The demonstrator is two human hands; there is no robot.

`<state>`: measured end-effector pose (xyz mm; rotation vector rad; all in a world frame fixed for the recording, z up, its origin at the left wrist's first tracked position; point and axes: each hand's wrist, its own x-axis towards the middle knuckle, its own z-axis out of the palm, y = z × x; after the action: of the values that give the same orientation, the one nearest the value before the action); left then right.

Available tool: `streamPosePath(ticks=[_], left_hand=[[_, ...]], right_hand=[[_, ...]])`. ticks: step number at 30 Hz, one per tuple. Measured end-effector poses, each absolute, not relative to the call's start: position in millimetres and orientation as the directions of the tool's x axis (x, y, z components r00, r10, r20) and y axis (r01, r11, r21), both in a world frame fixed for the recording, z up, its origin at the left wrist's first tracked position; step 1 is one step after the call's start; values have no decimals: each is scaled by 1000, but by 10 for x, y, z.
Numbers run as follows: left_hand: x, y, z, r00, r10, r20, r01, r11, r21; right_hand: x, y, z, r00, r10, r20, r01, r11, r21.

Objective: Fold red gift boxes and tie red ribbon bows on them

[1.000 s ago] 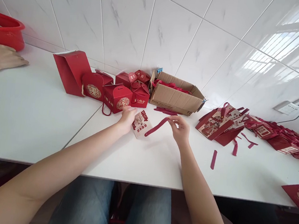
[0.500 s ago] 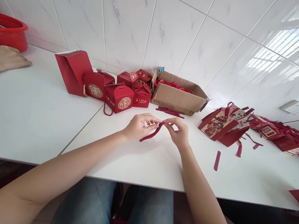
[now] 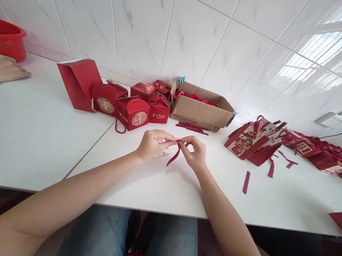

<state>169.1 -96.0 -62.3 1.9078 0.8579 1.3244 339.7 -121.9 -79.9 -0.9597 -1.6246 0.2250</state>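
Above the middle of the white table, my left hand and my right hand meet at the fingertips. A dark red ribbon is pinched between them, its free end hanging down and curving left. A small pale card tag with print shows under the left fingers, which partly cover it. My right thumb and index finger grip the ribbon near the tag's edge. Just beyond the hands, several dark red ribbon strips lie in a pile.
A cardboard box of red ribbons stands against the tiled wall, beside several red gift boxes. To the right lie printed red bags and one loose strip. Another person's hand rests near a red basket.
The ribbon's hanging end now drops more steeply, and more of the pale tag shows below my left fingers. My right fingers have shifted on the ribbon; the view has turned slightly.
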Motion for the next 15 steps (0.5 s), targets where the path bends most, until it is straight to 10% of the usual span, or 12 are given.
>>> streamPosePath(ticks=[6, 15], left_hand=[[1711, -943, -546, 234, 799, 554, 154, -593, 790], [327, -1948, -234, -319, 755, 573, 432, -423, 797]], right_hand=[[3384, -1227, -785, 39, 685, 727, 438, 642, -629], [3467, -1183, -834, 91, 702, 706, 443, 606, -660]])
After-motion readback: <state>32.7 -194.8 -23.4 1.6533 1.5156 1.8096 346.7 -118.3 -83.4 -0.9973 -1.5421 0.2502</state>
